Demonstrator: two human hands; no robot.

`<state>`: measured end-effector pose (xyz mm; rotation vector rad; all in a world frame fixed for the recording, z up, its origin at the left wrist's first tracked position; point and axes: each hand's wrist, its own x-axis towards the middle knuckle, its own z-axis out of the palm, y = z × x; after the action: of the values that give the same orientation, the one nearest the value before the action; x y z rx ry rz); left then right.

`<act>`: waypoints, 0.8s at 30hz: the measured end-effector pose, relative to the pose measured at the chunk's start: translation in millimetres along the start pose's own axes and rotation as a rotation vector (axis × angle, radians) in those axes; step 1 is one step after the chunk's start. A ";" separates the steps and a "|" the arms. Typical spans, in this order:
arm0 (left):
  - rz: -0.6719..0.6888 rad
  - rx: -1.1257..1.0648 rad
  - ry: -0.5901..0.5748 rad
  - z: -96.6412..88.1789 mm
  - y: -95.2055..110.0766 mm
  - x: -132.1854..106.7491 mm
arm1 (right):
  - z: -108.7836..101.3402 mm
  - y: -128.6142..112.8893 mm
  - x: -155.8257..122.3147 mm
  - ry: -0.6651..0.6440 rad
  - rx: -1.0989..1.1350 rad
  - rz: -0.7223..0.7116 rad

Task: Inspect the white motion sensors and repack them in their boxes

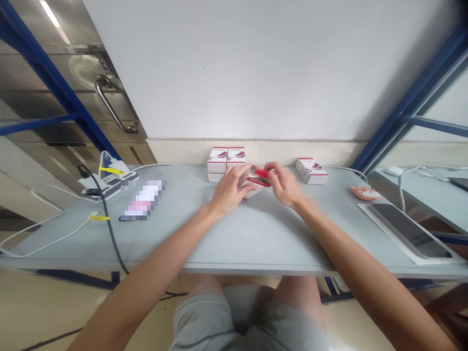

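A small white and red carton lies on the grey table between my hands. My left hand rests over its left end, fingers curled onto it. My right hand is closed in a pinch on the carton's red flap at its upper right. Behind them, against the wall, stands a stack of like cartons. One more carton lies alone to the right.
A power strip with cables sits at the far left, a blurred-out phone-sized item beside it. At the right lie an orange round object and a dark tablet on white paper. Blue frame posts flank the table.
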<state>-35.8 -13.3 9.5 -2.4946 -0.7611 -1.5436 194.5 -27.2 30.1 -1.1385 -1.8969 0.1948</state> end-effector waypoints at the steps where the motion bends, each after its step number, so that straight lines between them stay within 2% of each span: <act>1: 0.030 0.000 -0.015 -0.5 0.0 0.4 | -1.1 -1.1 0.4 0.039 0.046 0.033; 6: 0.145 0.086 -0.128 -6.2 3.1 3.2 | -2.5 -6.1 4.4 0.160 0.256 0.254; 9: 0.226 0.098 -0.185 -11.9 8.3 5.3 | 0.9 -8.7 8.2 0.163 0.393 0.378; 13: 0.295 0.079 -0.278 -16.6 17.8 7.7 | 6.4 -9.4 9.5 0.045 0.514 0.423; 20: 0.147 -0.044 -0.280 -16.9 30.1 8.1 | 10.7 -5.8 1.5 -0.237 0.690 0.499; 24: 0.163 -0.035 -0.297 -18.3 32.9 9.7 | 12.8 -3.9 1.1 -0.254 0.694 0.496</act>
<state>-31.7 -44.7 32.0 -2.7696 -0.5486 -1.1601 182.2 -24.9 25.3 -1.0896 -1.5106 1.2180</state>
